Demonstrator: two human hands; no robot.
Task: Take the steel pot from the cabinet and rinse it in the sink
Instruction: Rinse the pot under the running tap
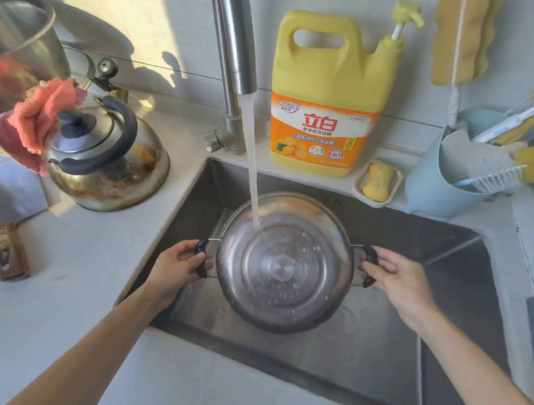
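Observation:
The steel pot (pixel 285 262) with two black handles hangs over the steel sink (pixel 388 344), its mouth tipped toward me. My left hand (pixel 178 267) grips its left handle and my right hand (pixel 397 276) grips its right handle. Water runs from the faucet (pixel 237 50) in a straight stream and strikes the far inner wall of the pot. Droplets and ripples cover the pot's bottom.
A stained kettle (pixel 108 160) with an orange cloth (pixel 41 111) stands on the counter at left. Behind the sink are a yellow detergent jug (pixel 328 101), a soap dish (pixel 378 182) and a blue holder (pixel 436 182) with brushes. A wooden-handled object (pixel 9 253) lies far left.

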